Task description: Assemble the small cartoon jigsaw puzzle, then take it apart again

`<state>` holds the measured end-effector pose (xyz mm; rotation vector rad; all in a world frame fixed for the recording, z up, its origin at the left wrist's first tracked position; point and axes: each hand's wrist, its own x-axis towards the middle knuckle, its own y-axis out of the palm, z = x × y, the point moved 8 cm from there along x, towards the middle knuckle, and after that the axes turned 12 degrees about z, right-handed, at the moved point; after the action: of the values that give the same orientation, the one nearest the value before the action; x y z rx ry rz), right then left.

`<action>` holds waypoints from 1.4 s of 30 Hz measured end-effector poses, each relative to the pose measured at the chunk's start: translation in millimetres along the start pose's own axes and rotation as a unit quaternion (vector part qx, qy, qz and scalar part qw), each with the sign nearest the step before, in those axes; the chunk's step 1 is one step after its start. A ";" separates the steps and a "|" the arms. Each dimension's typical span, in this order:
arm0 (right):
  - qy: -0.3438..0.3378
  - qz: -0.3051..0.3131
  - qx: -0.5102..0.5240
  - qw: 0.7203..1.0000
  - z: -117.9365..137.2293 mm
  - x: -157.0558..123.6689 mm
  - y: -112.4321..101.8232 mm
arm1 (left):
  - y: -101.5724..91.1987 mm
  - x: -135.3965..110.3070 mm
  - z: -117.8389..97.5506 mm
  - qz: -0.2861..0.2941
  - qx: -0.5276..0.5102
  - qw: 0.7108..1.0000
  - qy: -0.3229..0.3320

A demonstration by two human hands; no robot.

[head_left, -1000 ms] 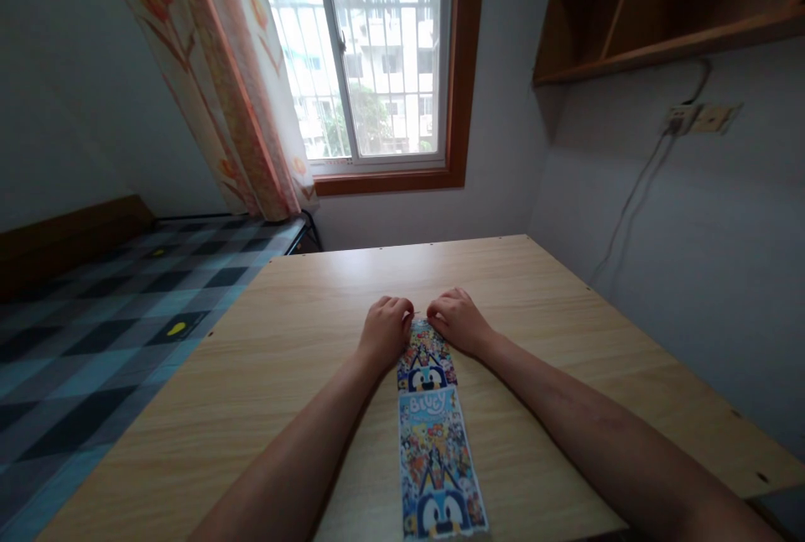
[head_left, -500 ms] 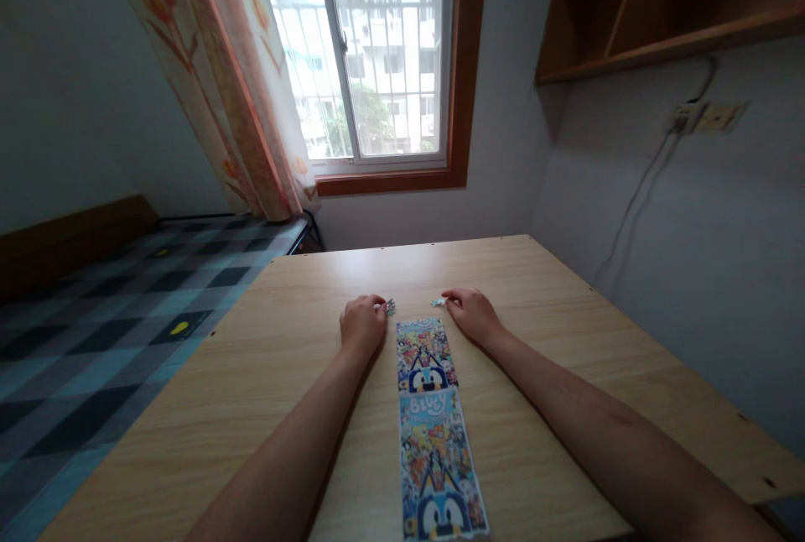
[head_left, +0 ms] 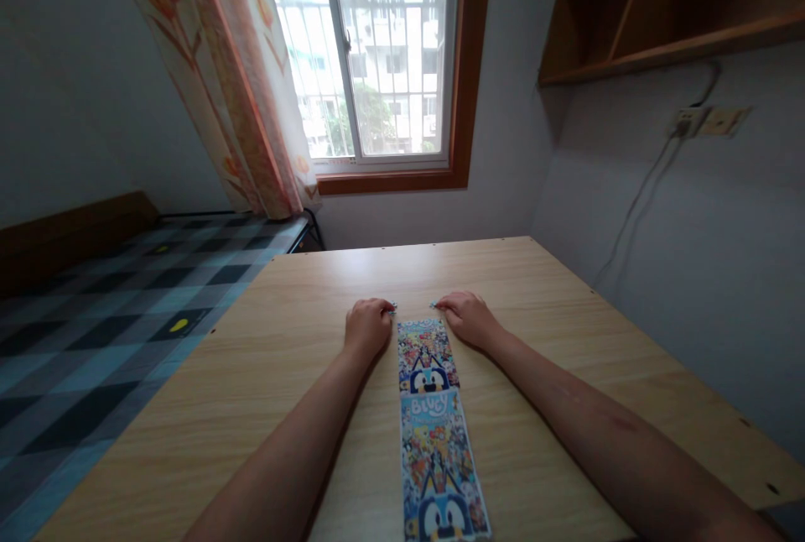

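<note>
My left hand (head_left: 368, 325) rests on the table with its fingers closed on a small jigsaw puzzle piece (head_left: 393, 307), mostly covered by the fingertips. Opposite it, my right hand (head_left: 469, 317) pinches another small light-blue puzzle piece (head_left: 433, 304), which peeks out past the fingertips. Between my wrists lies a partly assembled jigsaw puzzle (head_left: 428, 356) with a blue cartoon dog and many small figures; its upper edge is just below both hands. Directly beneath it, nearer to me, a printed picture sheet (head_left: 440, 458) shows the same artwork with the title "Bluey".
The light wooden table (head_left: 553, 357) reaches towards the window (head_left: 383, 64). On the left stands a bed with a checked cover (head_left: 119, 315), beside a floral curtain (head_left: 232, 89). A wooden shelf (head_left: 667, 55) and a socket with a cable (head_left: 688, 121) are on the right wall.
My left hand has shifted slightly right, its fingers now covering more of its piece. The right fingertips have slid left over theirs. The puzzle and picture sheet have stayed put.
</note>
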<state>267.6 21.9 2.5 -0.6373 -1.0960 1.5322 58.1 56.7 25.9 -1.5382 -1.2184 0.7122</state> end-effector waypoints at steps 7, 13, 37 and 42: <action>-0.098 0.072 0.051 0.991 17.3 -1.5 14.2 | 10.9 2.6 -14.3 0.001 -0.025 0.992 0.127; -0.121 0.037 0.051 0.991 17.7 -1.6 9.6 | 10.9 4.1 -10.9 -0.015 -0.036 0.991 0.131; -0.117 0.068 0.007 0.991 28.2 -5.6 9.6 | 15.1 6.0 -12.9 0.022 -0.015 0.993 0.112; -0.106 0.106 -0.009 0.989 29.2 -5.3 14.7 | 11.3 6.6 -9.1 -0.013 -0.031 0.994 0.107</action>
<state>237.4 8.2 1.1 -0.6291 -1.2339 1.8071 72.2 60.0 19.0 -1.6018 -1.1065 0.4813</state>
